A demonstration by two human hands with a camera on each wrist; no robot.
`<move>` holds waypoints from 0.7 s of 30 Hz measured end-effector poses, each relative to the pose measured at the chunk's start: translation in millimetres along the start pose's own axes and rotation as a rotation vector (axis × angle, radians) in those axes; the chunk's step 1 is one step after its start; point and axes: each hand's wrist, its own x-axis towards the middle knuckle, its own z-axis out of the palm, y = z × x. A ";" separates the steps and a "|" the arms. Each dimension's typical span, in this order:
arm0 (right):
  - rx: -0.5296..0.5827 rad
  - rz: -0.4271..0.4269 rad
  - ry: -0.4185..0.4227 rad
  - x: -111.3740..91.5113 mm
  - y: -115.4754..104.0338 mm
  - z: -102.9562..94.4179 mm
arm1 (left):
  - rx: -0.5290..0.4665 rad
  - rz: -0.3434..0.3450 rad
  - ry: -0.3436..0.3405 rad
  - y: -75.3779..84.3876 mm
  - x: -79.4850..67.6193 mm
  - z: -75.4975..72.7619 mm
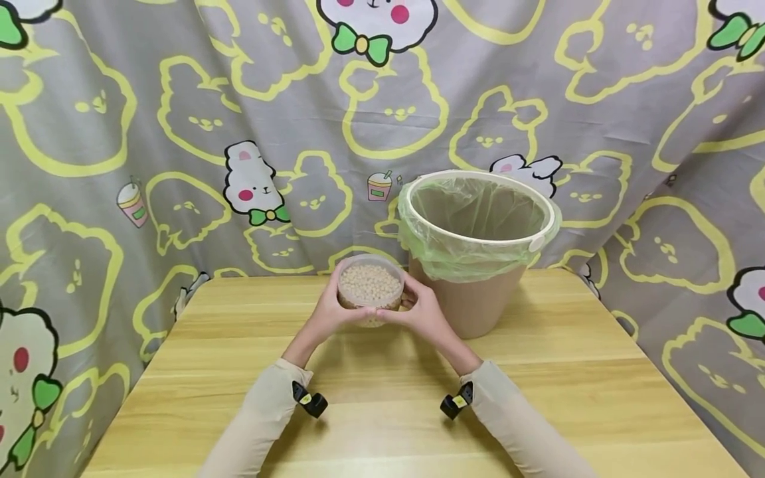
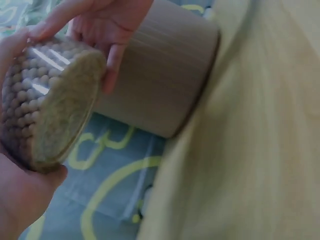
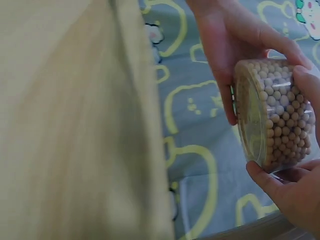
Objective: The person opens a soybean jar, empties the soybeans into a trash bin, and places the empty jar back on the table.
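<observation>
A clear round plastic tub [image 1: 369,305] full of small beige balls [image 1: 370,282] is held between both hands, raised off the table. My left hand [image 1: 336,307] grips its left side and my right hand [image 1: 422,311] its right side, with both thumbs meeting along the near wall. In the left wrist view, the underside of the tub [image 2: 65,112] shows, with fingers curled round the edge. The right wrist view shows the balls [image 3: 285,115] packed against the clear wall.
A beige trash bin [image 1: 478,309] lined with a green plastic bag [image 1: 451,262] stands just right of the tub, its mouth open upward. The wooden table [image 1: 221,385] runs back to a grey cartoon-print curtain [image 1: 311,126], which also hangs at both sides.
</observation>
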 end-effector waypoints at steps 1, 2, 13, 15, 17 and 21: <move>-0.001 -0.002 -0.001 2.2 -2.8 -0.9 | -0.007 0.003 -0.006 1.3 1.8 -0.6; 0.000 -0.010 -0.006 4.8 -5.7 -1.9 | -0.013 0.006 -0.008 2.8 3.9 -1.1; -0.129 0.055 0.054 38.6 -7.4 4.0 | 0.045 0.123 0.162 16.8 23.0 -5.8; -0.137 0.053 0.117 42.4 -9.6 11.2 | 0.075 0.151 0.183 19.5 24.7 -6.0; -0.130 0.044 0.175 44.6 -17.2 17.2 | 0.097 0.172 0.188 21.8 26.4 -6.7; -0.111 0.023 0.228 48.0 -32.8 22.0 | 0.107 0.188 0.162 24.2 29.4 -8.8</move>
